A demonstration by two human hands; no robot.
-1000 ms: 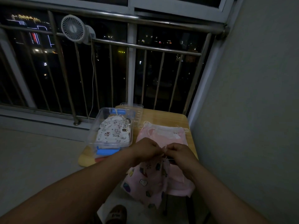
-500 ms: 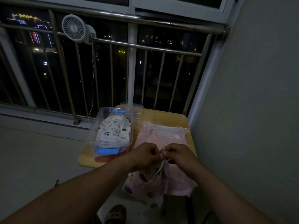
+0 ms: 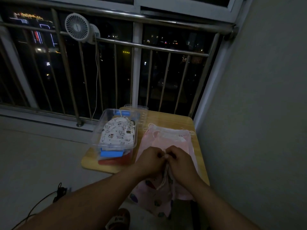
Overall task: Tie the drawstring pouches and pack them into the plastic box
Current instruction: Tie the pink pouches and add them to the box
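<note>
A pink patterned drawstring pouch (image 3: 154, 195) hangs below my two hands at the table's near edge. My left hand (image 3: 150, 161) and my right hand (image 3: 181, 161) meet knuckle to knuckle and pinch its white drawstring (image 3: 163, 177), which dangles between them. A stack of plain pink pouches (image 3: 171, 140) lies flat on the wooden table (image 3: 172, 120) behind my hands. The clear plastic box (image 3: 98, 130) with blue latches stands to the left and holds a white cat-print pouch (image 3: 117, 133), its neck gathered.
The box's clear lid (image 3: 142, 113) lies behind it. A metal railing (image 3: 149, 47) with a clip-on fan (image 3: 77, 27) runs along the far side. A grey wall (image 3: 257, 113) borders the table's right edge. A cable (image 3: 41, 205) and a sandalled foot (image 3: 119, 219) are on the floor.
My hands have stayed close together on the drawstring and closed up, fingers working the cord. The pouch hangs lower beneath them than before.
</note>
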